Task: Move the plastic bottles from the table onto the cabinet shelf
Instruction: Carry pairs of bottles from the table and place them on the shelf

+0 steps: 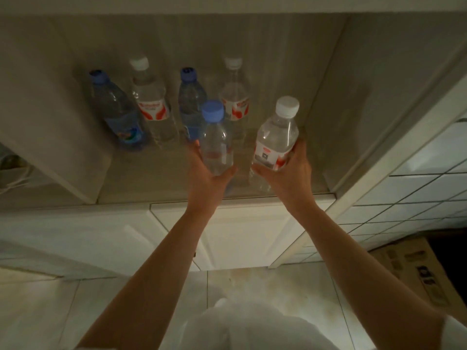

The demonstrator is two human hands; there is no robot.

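Observation:
My left hand (209, 175) grips a clear bottle with a blue cap (214, 137) low on its body, upright over the cabinet shelf (156, 178). My right hand (290, 170) grips a clear bottle with a white cap and a red-and-white label (276, 135), also upright, to the right of the first. Whether either bottle's base touches the shelf is hidden by my hands. Several bottles stand in a row at the back of the shelf: a blue-cap one (116, 112), a white-cap one (150, 102), another blue-cap one (189, 97) and another white-cap one (233, 92).
The shelf sits in a recess with a side wall on the left (50, 122) and a right wall (353, 97). An open cabinet door frame (379, 168) stands at the right. White lower cabinet doors (240, 236) lie below. A cardboard box (414, 269) rests on the tiled floor.

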